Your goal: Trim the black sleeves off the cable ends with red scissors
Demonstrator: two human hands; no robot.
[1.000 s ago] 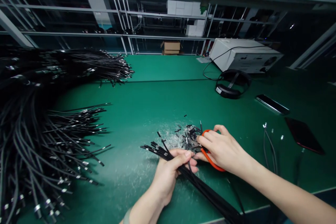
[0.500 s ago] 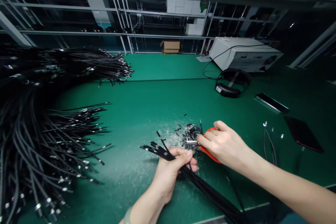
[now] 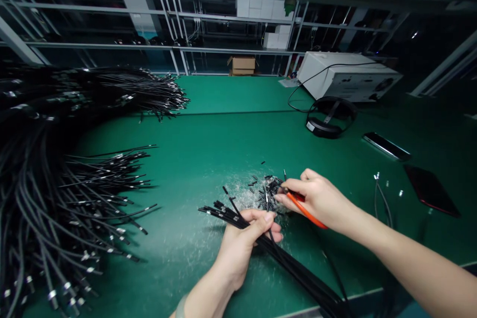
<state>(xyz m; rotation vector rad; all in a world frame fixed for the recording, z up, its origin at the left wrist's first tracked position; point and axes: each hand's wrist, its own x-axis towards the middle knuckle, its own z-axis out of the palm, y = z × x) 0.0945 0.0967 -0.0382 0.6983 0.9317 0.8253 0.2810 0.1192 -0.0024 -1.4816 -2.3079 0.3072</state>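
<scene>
My left hand (image 3: 242, 238) is closed around a bundle of black cables (image 3: 294, 268), whose ends fan out to the left past the fingers. One cable end (image 3: 267, 201) stands up apart from the rest, between my thumb and fingers. Just to the right, my right hand (image 3: 316, 196) is closed on orange-handled scissors (image 3: 307, 211), with the handle slanting down under the palm; the blades are mostly hidden. Its thumb and fingertips are close to the raised cable end. Behind both hands lies a pile of short black cut pieces (image 3: 274, 186) among whitish fibres.
Large heaps of black cables (image 3: 40, 174) with metal-tipped ends cover the left of the green table (image 3: 208, 139). On the right are a black headband-like device (image 3: 330, 117), a phone (image 3: 386, 145), a dark flat panel (image 3: 430, 190) and a white metal box (image 3: 346, 77).
My right hand has turned, so the scissors' handle now points down to the right and the blades no longer show by the cable end. My left hand holds the bundle in place.
</scene>
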